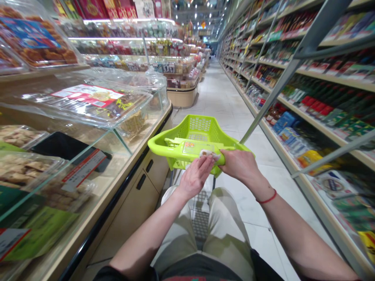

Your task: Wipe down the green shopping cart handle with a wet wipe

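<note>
I can see a bright green cart (199, 124) right in front of the person's knees, beside the long wooden surface (136, 154) with food boxes. Of the two hands, the right hand (238, 164) is curled around the right end of the handle (175, 151). The left hand (197, 175) has its fingers almost straight and close together, over a crumpled white wad (215, 156) on the handle. I can't tell if it grips the wad.
</note>
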Demonstrator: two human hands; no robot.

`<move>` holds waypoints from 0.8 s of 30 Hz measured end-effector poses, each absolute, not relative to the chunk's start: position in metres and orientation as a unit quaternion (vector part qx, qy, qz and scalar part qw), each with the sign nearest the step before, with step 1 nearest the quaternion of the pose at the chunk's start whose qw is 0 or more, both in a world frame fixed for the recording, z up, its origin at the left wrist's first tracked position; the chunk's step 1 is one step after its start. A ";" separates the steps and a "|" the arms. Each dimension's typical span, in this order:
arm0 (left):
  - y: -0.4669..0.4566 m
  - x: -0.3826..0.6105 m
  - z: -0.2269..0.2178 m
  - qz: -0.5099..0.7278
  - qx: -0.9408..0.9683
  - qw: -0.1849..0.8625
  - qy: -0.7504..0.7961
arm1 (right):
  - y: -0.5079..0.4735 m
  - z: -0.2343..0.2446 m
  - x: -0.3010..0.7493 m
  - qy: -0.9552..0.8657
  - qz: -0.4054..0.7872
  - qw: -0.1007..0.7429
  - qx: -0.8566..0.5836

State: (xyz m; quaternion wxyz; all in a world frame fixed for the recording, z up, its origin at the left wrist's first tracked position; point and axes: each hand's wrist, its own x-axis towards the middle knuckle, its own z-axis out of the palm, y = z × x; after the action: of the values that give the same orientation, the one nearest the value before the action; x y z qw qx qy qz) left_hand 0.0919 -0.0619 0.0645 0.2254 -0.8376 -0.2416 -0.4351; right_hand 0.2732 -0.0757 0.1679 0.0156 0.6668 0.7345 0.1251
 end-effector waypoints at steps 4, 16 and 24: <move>-0.056 0.067 0.063 -0.425 -0.827 0.278 -0.241 | -0.075 0.169 0.273 0.736 0.119 0.014 0.666; -0.035 0.004 0.034 -0.501 -0.740 0.246 -0.375 | -0.076 0.174 0.271 0.728 0.102 0.035 0.677; -0.043 0.030 0.045 -0.599 -0.646 0.118 -0.459 | -0.075 0.173 0.271 0.730 0.101 0.030 0.676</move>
State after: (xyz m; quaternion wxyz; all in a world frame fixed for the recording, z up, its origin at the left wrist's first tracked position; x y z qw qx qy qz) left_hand 0.0301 -0.0425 0.0452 0.1176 -0.6457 -0.4590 -0.5988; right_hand 0.2711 -0.0751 0.1727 0.0304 0.6756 0.7297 0.1006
